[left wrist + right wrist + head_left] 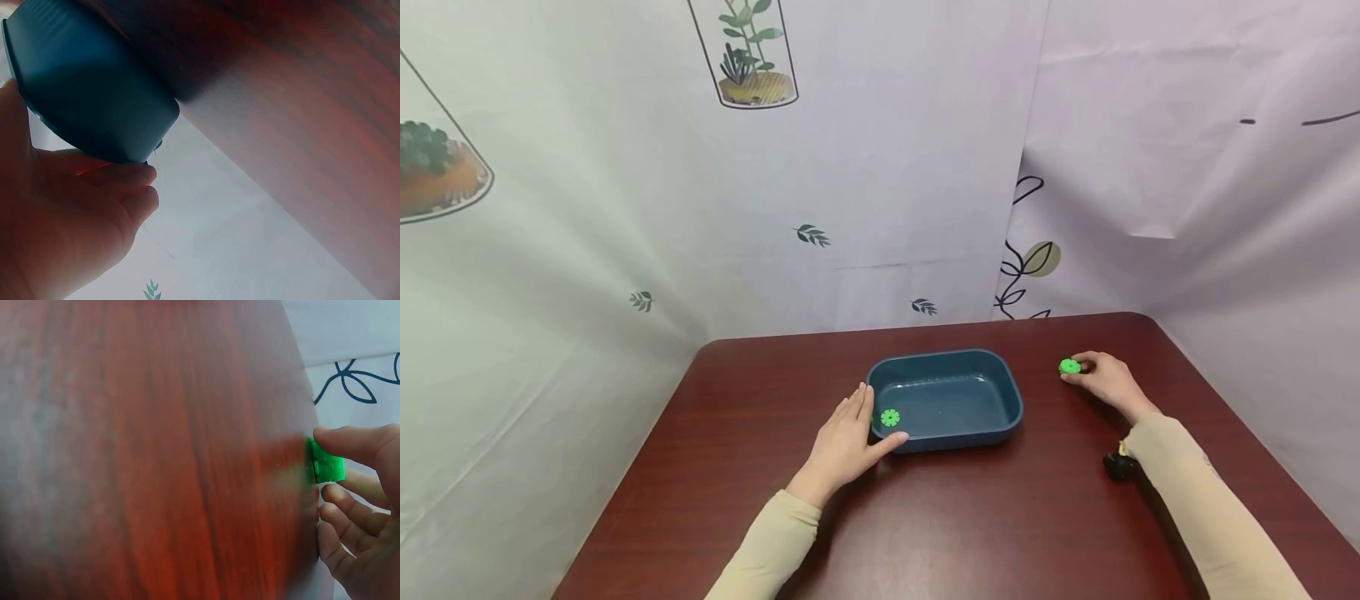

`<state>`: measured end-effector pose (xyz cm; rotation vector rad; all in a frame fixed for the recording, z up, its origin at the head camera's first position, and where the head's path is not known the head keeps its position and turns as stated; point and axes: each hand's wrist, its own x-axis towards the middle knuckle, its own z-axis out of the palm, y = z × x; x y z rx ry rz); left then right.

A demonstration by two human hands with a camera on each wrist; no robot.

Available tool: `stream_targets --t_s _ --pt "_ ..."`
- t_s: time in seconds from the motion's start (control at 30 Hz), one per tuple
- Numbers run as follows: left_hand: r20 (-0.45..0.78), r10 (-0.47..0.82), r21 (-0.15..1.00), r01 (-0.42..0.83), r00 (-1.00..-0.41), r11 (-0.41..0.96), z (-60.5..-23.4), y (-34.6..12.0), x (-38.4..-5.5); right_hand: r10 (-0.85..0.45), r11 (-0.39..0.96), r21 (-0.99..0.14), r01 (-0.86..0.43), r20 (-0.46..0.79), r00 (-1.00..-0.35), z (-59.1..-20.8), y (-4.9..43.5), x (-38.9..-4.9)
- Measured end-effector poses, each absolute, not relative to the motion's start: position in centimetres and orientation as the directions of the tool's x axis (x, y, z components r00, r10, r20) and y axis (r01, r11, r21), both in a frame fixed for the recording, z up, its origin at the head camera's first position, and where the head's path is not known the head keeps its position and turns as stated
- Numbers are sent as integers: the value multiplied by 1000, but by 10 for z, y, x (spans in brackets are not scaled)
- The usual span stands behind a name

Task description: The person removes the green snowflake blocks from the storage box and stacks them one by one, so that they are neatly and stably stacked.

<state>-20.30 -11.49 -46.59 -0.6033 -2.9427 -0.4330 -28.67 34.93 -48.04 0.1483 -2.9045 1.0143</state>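
A dark blue rectangular tray [951,402] lies on the table, and a flat green notched disc [890,417] sits in its front left corner. My left hand [844,440] rests against the tray's left end, its straight fingers along the rim and its thumb stretched over the front left corner. In the left wrist view those fingertips touch the tray's upper edge. Over to the right of the tray, my right hand [1108,379] pinches a small stack of green notched discs [329,462] between thumb and fingers, close over the table. Its remaining fingers are bent behind the stack.
The reddish-brown wooden table [970,517] ends at a pale printed cloth [880,192] hung behind it and on both sides. A small black device [1118,466] is on the right wrist, below the sleeve's cuff. Bare tabletop separates the tray from my right hand.
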Motion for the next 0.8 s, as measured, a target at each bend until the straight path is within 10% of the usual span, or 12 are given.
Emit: stream_targets --t_s 0.8 --pt "161 370 260 401 -915 878 -466 -116 -201 -92 774 -625 -101 47 -995 -475 350 -284"
